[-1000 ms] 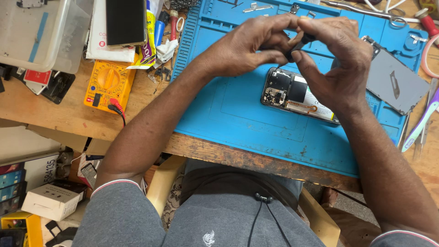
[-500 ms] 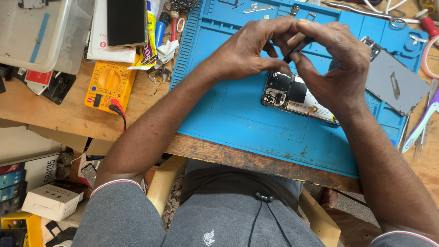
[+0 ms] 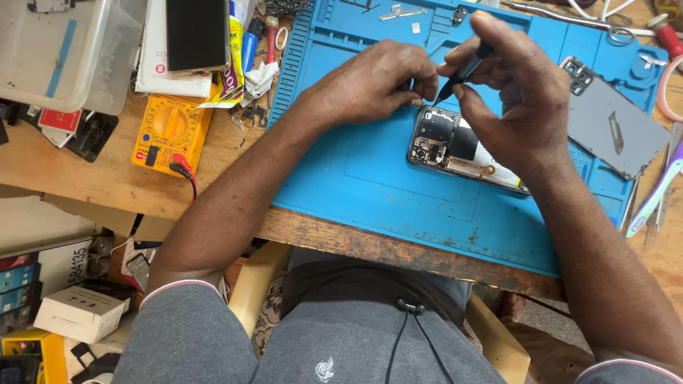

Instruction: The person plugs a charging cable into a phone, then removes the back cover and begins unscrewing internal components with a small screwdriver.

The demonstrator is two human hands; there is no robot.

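- Two hands are at work over the opened phone (image 3: pixel 455 146), which lies back-up on the blue mat (image 3: pixel 370 178) with its cover off and its boards and battery showing.
- Our right hand (image 3: pixel 519 99) has dropped from where it was a second ago: then both hands were bunched together above the phone, now the dark screwdriver (image 3: pixel 466 67) is pinched between thumb and forefinger, fingers narrow around its shaft, with its tip brought down to the phone's top edge.
- Our left hand (image 3: pixel 373 82) has drawn apart from the right and settled just left of the phone's top corner, fingers curled close together; we cannot tell whether they hold something small or only steady the phone.
- We judge that the tool handling above the phone is over and work on a screw near the phone's upper end is in hand.
- Right of the phone, well apart from it, lies the grey back cover (image 3: pixel 615 128) on the same mat.
- Left of the phone, off the mat on the wooden counter (image 3: pixel 107 178), sits the yellow meter (image 3: pixel 171 131).
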